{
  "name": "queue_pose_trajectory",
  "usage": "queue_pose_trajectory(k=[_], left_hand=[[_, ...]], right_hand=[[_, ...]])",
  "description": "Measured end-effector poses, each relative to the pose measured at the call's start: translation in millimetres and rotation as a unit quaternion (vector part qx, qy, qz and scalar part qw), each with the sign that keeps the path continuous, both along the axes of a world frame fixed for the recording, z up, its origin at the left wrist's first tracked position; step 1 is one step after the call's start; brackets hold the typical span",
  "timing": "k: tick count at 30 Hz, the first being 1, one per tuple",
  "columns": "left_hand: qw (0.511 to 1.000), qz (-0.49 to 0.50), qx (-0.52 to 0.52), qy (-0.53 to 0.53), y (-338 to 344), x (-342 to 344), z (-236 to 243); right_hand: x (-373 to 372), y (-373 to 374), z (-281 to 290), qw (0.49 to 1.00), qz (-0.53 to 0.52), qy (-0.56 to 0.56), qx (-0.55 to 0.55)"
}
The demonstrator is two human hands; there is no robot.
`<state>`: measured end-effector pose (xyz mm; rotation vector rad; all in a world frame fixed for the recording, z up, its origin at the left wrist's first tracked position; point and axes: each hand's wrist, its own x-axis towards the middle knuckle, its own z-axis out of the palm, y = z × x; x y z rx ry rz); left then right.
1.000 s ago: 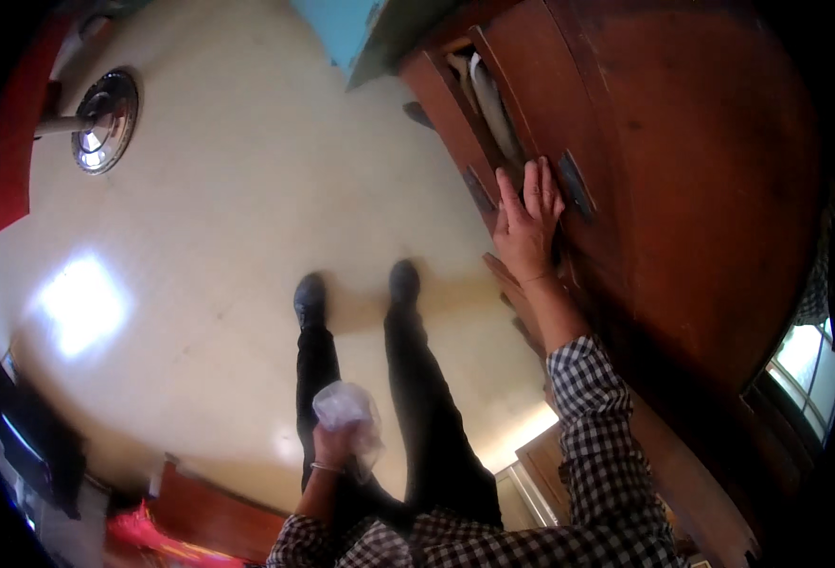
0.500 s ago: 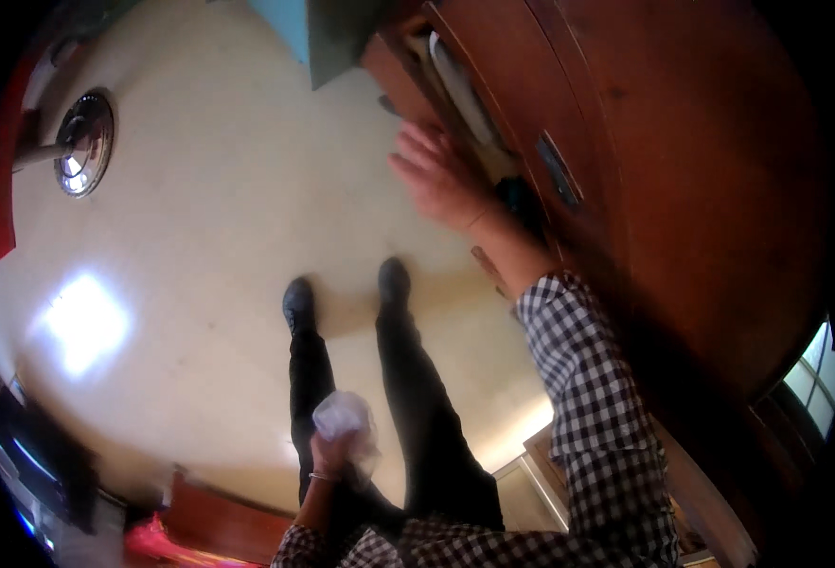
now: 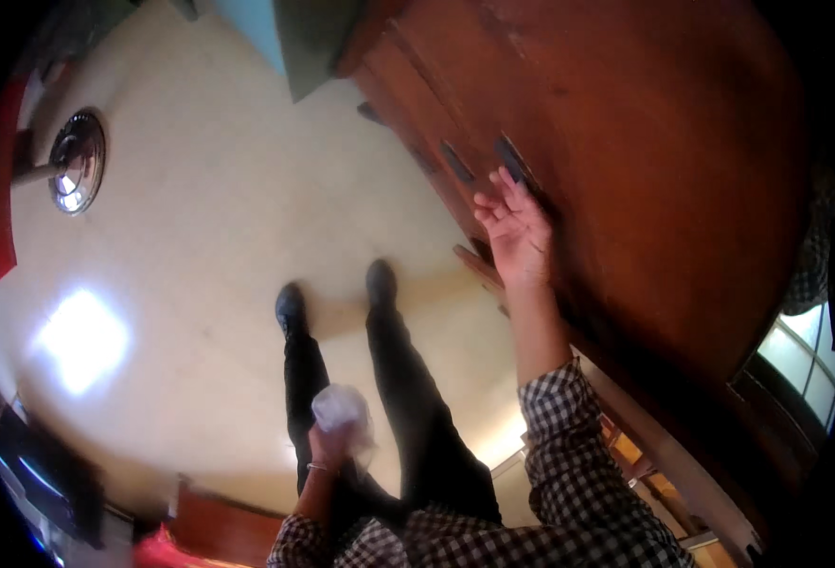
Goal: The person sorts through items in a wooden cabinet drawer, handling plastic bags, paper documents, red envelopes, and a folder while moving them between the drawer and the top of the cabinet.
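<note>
My right hand point(image 3: 520, 241) is raised in front of a reddish-brown wooden chest of drawers point(image 3: 664, 199). Its palm is turned up, the fingers are loosely spread and nothing lies in them. The fingertips are close to a dark drawer handle point(image 3: 514, 159); whether they touch it I cannot tell. A second dark handle point(image 3: 456, 162) sits lower on the same front, and the drawers there are closed. Low in front of my legs, my left hand point(image 3: 330, 449) is closed around a crumpled whitish bundle point(image 3: 342, 407), thin cloth or plastic, slightly blurred.
Pale floor point(image 3: 209, 227) spreads under my dark shoes point(image 3: 381, 283). A shiny round metal base point(image 3: 79, 162) with a pole stands at the far left. A blue-grey panel point(image 3: 309, 43) juts in at the top, a red-brown wooden piece point(image 3: 223, 525) at the lower left.
The drawer that stood open with things inside is now closed. My right hand has moved right and turned palm up. My left hand keeps its hold on the bundle.
</note>
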<state>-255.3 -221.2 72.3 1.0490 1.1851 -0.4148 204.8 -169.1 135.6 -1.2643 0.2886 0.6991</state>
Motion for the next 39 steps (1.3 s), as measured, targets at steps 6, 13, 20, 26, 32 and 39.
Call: queue_pose_trajectory(k=[6, 13, 20, 26, 32, 39], left_hand=[[0.987, -0.119, 0.005, 0.105, -10, -30, -14], [0.995, 0.093, -0.040, 0.003, 5, 7, 26], [0.996, 0.041, 0.072, -0.019, 36, -16, 26], [0.986, 0.162, -0.028, 0.035, 57, -20, 34], [0.991, 0.122, 0.000, 0.048, 76, -5, 56], [0.986, 0.168, 0.007, 0.002, 65, -6, 60]], right_hand=[[3, 14, 7, 0.991, -0.133, 0.019, -0.025], [-59, 0, 2, 0.990, -0.115, 0.002, -0.081], [-172, 29, 13, 0.996, -0.074, 0.048, 0.004], [-217, 45, 11, 0.991, -0.037, 0.125, -0.031], [-223, 43, -11, 0.991, -0.003, 0.134, -0.025], [-218, 33, -15, 0.988, 0.038, 0.151, -0.019]])
